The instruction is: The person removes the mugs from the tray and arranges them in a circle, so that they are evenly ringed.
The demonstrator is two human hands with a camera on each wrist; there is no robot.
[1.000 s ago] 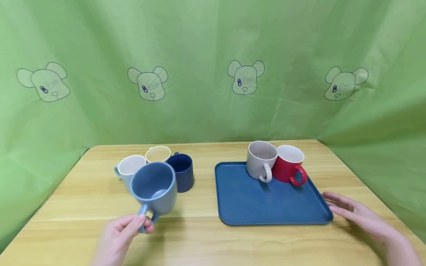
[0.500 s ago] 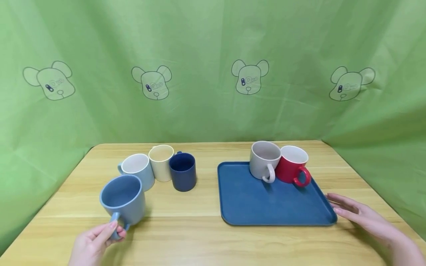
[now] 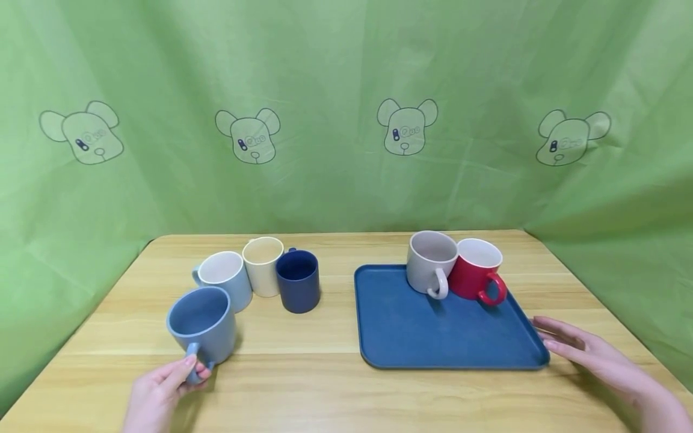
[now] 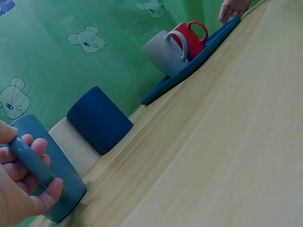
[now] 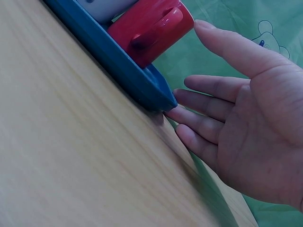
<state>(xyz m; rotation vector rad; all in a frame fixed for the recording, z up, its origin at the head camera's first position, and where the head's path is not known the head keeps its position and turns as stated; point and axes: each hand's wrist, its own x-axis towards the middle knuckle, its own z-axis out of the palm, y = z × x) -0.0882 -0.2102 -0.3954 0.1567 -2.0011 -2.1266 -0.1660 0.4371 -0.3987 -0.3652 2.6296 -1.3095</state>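
My left hand [image 3: 162, 388] grips the handle of a grey-blue mug [image 3: 208, 331], thumb on top and fingers curled round it. The mug stands low at the table's left front, mouth up; its base is at or just above the wood. Close behind it are a light blue mug [image 3: 234, 285] with a white inside, a cream mug [image 3: 263, 273] and a navy mug [image 3: 299, 288]. My right hand [image 5: 265, 113] has its fingers extended, with fingertips at the right edge of the blue tray [image 3: 422, 337]. Nothing is held in it.
A pale grey mug [image 3: 425, 270] and a red mug [image 3: 467, 276] stand side by side at the tray's back right, handles toward me. The wooden table [image 3: 303, 397] carries everything. A green curtain [image 3: 325, 192] hangs behind and at the sides.
My left hand has brought the grey-blue mug left and down from in front of the other mugs, uncovering the cream one. Over the last half second it barely shifts. My right hand stays by the tray.
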